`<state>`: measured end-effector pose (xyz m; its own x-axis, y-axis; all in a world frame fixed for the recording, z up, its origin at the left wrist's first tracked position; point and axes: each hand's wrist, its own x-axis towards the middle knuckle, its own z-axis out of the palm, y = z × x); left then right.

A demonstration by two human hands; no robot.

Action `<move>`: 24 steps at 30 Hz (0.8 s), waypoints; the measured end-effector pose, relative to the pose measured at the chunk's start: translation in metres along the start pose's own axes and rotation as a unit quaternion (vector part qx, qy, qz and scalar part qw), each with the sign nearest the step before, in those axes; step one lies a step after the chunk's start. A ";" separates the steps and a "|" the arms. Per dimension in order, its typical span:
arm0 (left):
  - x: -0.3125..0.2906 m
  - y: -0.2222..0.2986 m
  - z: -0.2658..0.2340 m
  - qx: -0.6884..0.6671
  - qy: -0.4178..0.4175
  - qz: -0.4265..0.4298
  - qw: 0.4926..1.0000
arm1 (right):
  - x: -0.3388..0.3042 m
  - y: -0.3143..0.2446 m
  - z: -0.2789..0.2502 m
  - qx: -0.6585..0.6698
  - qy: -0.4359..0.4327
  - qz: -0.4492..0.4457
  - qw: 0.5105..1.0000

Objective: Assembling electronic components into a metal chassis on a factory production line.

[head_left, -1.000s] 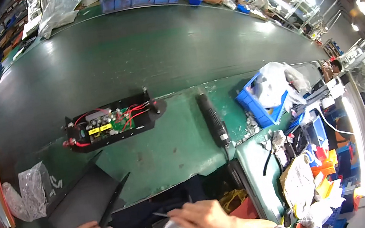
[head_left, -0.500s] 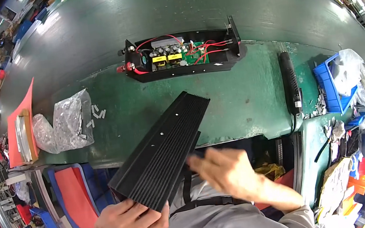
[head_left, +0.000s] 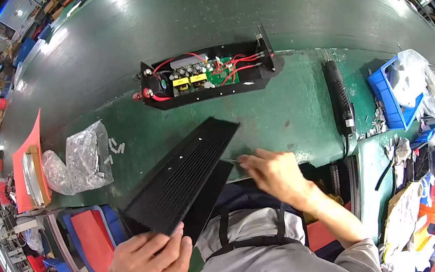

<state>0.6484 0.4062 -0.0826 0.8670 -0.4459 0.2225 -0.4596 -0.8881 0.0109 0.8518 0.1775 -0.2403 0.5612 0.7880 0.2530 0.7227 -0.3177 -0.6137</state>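
Note:
My left hand (head_left: 149,260) is closed round the near end of a black ribbed metal housing cover (head_left: 185,165). The cover is tilted, its far end towards the middle of the bench and a dark side panel showing beneath. To the right of it, my right hand (head_left: 279,177) has thumb and fingers pinched together. A thin pale sliver shows at those fingertips, close to the cover's edge; I cannot make out what it is. Beyond the cover lies an uncovered black power unit (head_left: 204,79) with a green circuit board, yellow transformers and red wires.
A black electric screwdriver (head_left: 339,99) lies on the right, next to a blue bin (head_left: 390,100) with plastic bags. On the left are a clear bag of small parts (head_left: 88,157), a few loose pale pieces and a red folder (head_left: 31,173) with papers. The bench edge runs before me.
The cover has rolled in my left hand, showing more of its underside. My right hand has moved up and right, slightly away from the cover's edge. The whole view has shifted a little.

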 end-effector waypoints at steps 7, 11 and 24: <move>0.007 -0.035 -0.017 -0.242 0.111 -0.054 0.962 | -0.026 -0.009 -0.045 0.228 0.026 0.178 0.957; 0.012 -0.046 -0.022 -0.304 0.111 -0.045 0.945 | -0.022 -0.023 -0.057 0.206 0.045 0.095 0.973; 0.040 -0.070 0.004 -0.314 0.128 -0.078 0.938 | 0.010 -0.042 -0.052 0.136 0.061 -0.097 0.984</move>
<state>0.7160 0.4498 -0.0785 0.8953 -0.2044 0.3959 -0.4241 -0.6632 0.6167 0.8480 0.1707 -0.1732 0.4796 0.7453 0.4632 0.6959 -0.0016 -0.7181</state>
